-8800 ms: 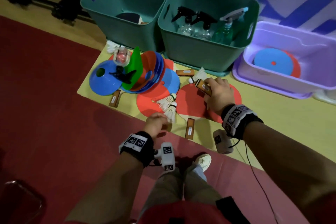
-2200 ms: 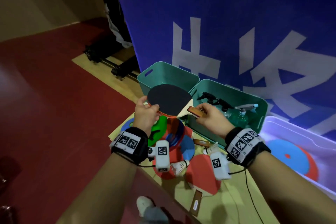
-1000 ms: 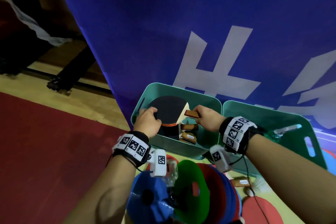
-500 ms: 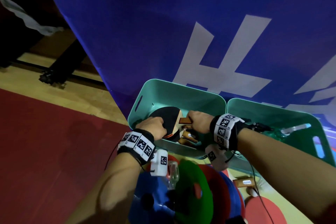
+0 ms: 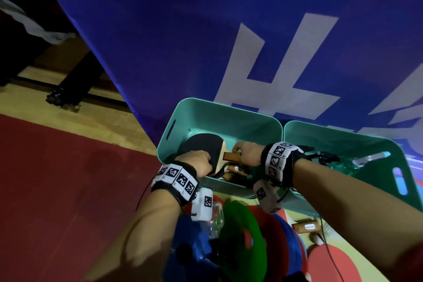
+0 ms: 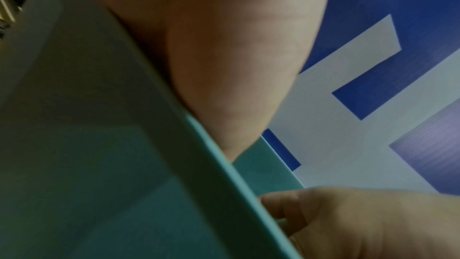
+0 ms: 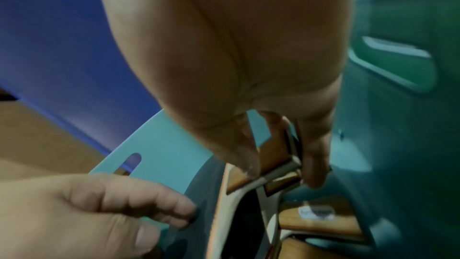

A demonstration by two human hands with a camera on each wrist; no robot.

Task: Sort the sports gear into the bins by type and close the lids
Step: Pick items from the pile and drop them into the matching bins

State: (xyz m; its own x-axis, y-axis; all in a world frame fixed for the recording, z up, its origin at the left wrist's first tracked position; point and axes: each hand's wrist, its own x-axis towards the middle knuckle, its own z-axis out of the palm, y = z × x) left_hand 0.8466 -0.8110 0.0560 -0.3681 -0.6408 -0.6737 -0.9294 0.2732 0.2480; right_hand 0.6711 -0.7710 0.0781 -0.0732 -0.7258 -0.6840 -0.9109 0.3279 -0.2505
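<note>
Fingers (image 7: 312, 157) of both hands grip paddle (image 5: 202, 152) inside teal bin (image 5: 229, 113).

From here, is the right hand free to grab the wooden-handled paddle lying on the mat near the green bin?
Probably not yet: the right hand pinches the handle of the black-faced paddle inside the left teal bin. The loose wooden paddle handle lies uncovered on the mat.

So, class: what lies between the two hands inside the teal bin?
The paddle: left hand on its black blade, right hand pinching its wooden handle, in the head view.

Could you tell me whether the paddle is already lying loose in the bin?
No: the right hand pinches the paddle handle and the left hand grips its blade.
</note>
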